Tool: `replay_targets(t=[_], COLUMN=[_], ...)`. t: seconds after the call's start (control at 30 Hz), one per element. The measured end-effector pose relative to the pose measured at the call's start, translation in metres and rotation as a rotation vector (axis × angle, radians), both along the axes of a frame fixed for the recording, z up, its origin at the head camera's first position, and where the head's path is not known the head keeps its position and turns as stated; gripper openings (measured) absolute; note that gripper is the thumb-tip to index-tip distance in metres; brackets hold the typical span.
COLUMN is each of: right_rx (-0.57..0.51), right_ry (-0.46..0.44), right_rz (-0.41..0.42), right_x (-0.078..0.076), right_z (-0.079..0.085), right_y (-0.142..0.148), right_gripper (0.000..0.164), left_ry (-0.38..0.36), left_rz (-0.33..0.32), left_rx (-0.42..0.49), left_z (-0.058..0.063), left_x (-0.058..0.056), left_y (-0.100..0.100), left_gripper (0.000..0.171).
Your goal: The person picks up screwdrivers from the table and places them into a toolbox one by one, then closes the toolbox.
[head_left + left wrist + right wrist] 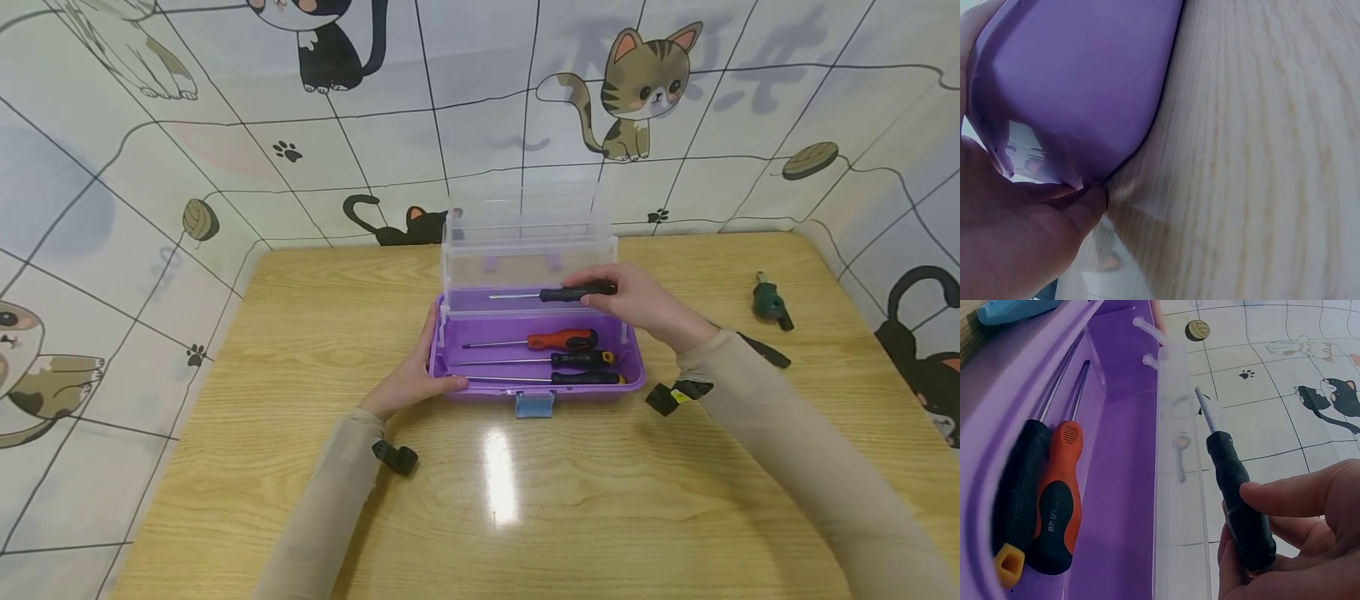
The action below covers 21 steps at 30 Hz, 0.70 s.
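Black-handled, metal-shafted screwdriver [558, 294] is pinched in the right hand [637, 304], fingers curled; the left hand [408, 379] clasps a purple plastic toolbox [506, 327]

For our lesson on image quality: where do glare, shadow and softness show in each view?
Head: white glare on the wooden table, shadow beside the right sleeve; left wrist: a pale reflection on the purple box; right wrist: the box's nearest rim looks soft.

I've got my right hand [637, 303] around a black-handled metal screwdriver [558, 294] by the clear plastic lid [525, 243] of this open purple plastic toolbox [635, 367], left hand [408, 379] gripping its left end. Inside: one red-and-black-handled screwdriver [558, 340], two black-and-yellow-handled ones [576, 359].
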State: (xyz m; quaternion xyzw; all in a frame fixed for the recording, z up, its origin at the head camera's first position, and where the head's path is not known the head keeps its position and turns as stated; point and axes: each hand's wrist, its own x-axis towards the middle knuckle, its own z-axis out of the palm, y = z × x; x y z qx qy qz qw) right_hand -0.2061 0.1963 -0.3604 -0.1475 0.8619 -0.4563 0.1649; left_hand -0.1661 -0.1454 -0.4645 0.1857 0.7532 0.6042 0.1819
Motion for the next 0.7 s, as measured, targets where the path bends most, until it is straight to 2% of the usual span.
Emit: replay_targets(t=[0.4,0.7], right_rx=[-0.070,-0.088], right_ry=[-0.086,-0.124], right_rz=[0.024,0.028], right_x=[-0.022,-0.028], right_z=[-0.007,-0.015], right_y=[-0.011,-0.016], right_gripper=[0.035,0.035], left_ry=[-0.011,-0.045], left_rz=[0.002,-0.011], left_rx=[0.009,0.032], left_z=[-0.002,-0.001], left_x=[0.000,-0.002], left_y=[0.000,0.000], left_gripper=[0.124,0.126])
